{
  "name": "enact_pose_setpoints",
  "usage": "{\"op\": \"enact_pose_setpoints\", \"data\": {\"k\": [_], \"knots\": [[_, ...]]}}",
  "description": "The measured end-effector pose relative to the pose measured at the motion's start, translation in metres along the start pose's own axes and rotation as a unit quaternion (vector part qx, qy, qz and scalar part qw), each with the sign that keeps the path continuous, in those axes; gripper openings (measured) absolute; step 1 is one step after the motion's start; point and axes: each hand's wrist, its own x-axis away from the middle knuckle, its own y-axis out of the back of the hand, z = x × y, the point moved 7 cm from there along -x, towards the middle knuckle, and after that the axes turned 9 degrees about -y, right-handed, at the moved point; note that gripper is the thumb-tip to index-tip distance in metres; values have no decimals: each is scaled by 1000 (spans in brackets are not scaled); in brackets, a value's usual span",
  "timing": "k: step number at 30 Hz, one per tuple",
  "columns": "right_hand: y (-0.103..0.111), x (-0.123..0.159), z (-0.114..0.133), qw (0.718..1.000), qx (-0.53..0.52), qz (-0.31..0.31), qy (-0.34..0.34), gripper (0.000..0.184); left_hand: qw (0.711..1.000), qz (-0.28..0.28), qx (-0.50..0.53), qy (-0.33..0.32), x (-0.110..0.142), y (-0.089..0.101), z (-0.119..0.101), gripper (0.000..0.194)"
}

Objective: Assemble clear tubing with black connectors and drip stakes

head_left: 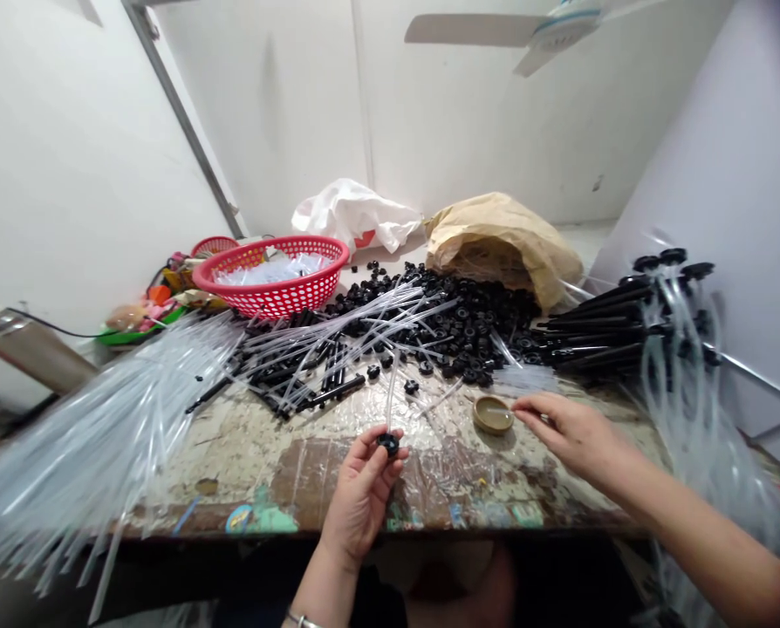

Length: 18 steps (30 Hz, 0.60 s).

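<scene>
Near the front of the table, my left hand [367, 488] pinches a round black plastic cap [387, 445]. A thin clear tube [391, 392] rises from that cap, pointing away from me. To the right, my right hand [564, 427] has thumb and forefinger pressed together at the rim of a small brown bowl [493, 417]. What those fingers hold, if anything, is too small to make out. The bowl seems to contain a little liquid. Loose black caps [412, 386] lie just beyond my left hand.
Black caps [482, 323] are heaped at the back, before a brown paper bag [504, 227]. A red basket [272, 292] holds clear pieces. Long clear tubes [115, 410] overhang the left edge; black-capped assemblies [592, 327] are stacked at right. A white bag [354, 214] lies behind.
</scene>
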Motion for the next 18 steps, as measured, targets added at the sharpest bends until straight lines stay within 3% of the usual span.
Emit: {"op": "enact_pose_setpoints", "data": {"k": [8,18], "knots": [[-2,8,5,996,-74,8,-44,23,999,36,3,-2,4,-7,-3,22],[-7,6,-22,998,-40,-25,-41,22,999,50,-15,8,2,-7,1,28]]}}
